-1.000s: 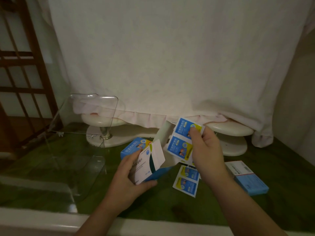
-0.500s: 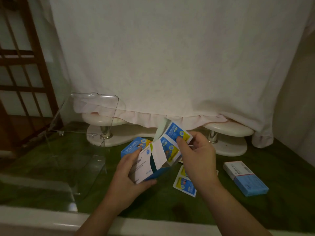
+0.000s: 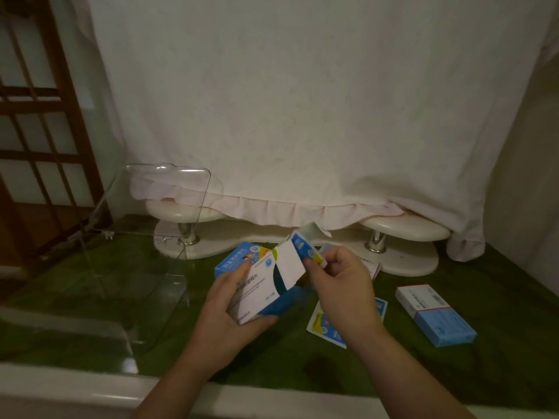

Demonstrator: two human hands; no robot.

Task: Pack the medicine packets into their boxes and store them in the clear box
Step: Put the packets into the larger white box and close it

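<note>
My left hand (image 3: 225, 309) grips a white and blue medicine box (image 3: 266, 290) with its end flap open, held above the green table. My right hand (image 3: 341, 285) pinches a strip of blue and yellow medicine packets (image 3: 307, 251) and has most of it inside the box's open end. A second blue box (image 3: 239, 258) lies just behind the held one. More blue and yellow packets (image 3: 322, 326) lie on the table under my right wrist. A white and blue box (image 3: 435, 316) lies at the right. The clear box (image 3: 145, 267) stands open at the left.
A white cloth (image 3: 302, 101) hangs over the back, covering a cream stand with two metal posts (image 3: 375, 241). A wooden lattice frame (image 3: 36, 146) stands at the far left. A pale ledge (image 3: 90, 391) runs along the table's near edge.
My right hand has moved left and down, sliding the packet strip from the open air into the box's open end. My left hand has kept the box steady.
</note>
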